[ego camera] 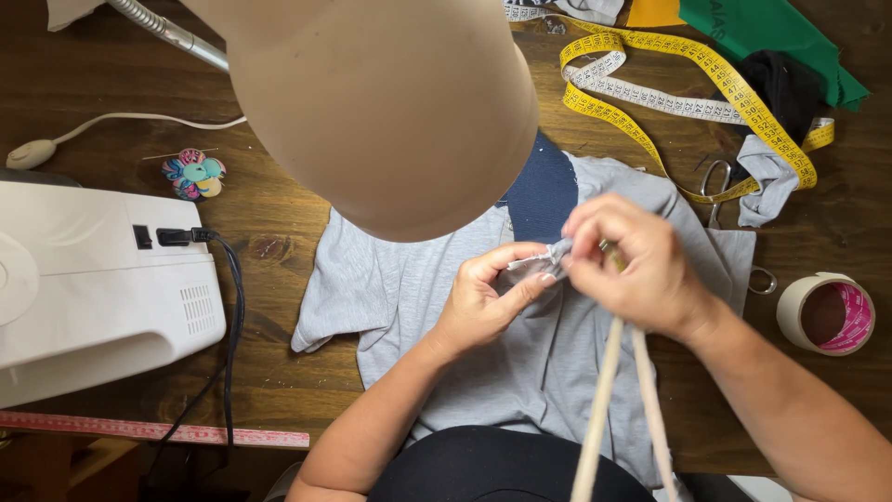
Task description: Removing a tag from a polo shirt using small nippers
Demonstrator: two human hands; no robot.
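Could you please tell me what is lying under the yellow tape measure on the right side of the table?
Under the yellow tape measure lie a grey fabric scrap and scissors, whose blades are hidden by the grey garment.

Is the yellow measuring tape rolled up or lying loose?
Loose. The tape lies unrolled in open loops across the table, one end passing over the scissors.

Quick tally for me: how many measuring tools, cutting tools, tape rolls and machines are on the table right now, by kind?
Measuring tools: 2, the yellow tape measure and the pink ruler
Cutting tools: 1, the scissors, partly hidden under cloth
Tape rolls: 1, the roll of tape
Machines: 1, the white sewing machine
Total: 5
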